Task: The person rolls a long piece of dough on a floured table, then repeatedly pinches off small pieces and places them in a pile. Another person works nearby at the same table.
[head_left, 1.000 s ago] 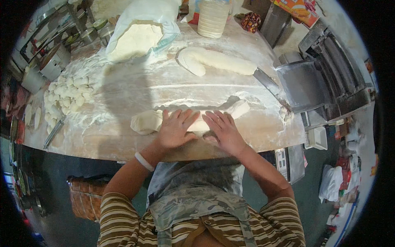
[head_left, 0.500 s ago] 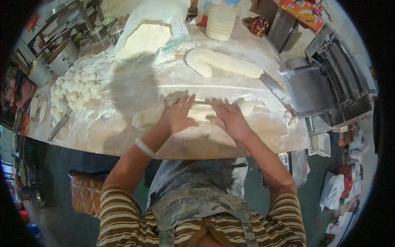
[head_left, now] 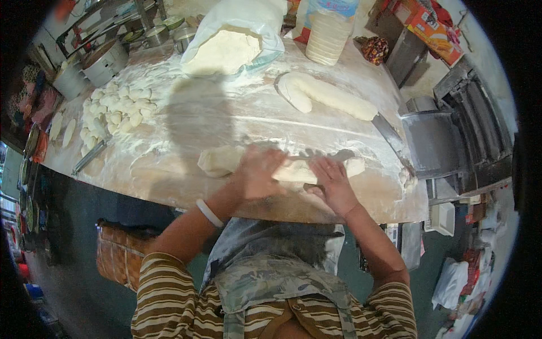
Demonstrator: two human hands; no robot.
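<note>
Viewed remotely, I found a dough roll (head_left: 296, 170) lying lengthwise along the front edge of the table (head_left: 389, 200). The left hand (head_left: 261, 173) lay open across it, left of its middle, thumb apart from blurred fingers. The right hand (head_left: 335, 183) rested open near its right end, fingers close together, thumb apart. Toward the far edge I recorded a bent length of dough (head_left: 339, 98), its end at a flat metal strip (head_left: 389, 137) running toward the right edge. Small dough pieces (head_left: 121, 107) were clustered near the left edge; an open flour bag (head_left: 240, 21) stood at the far edge.
</note>
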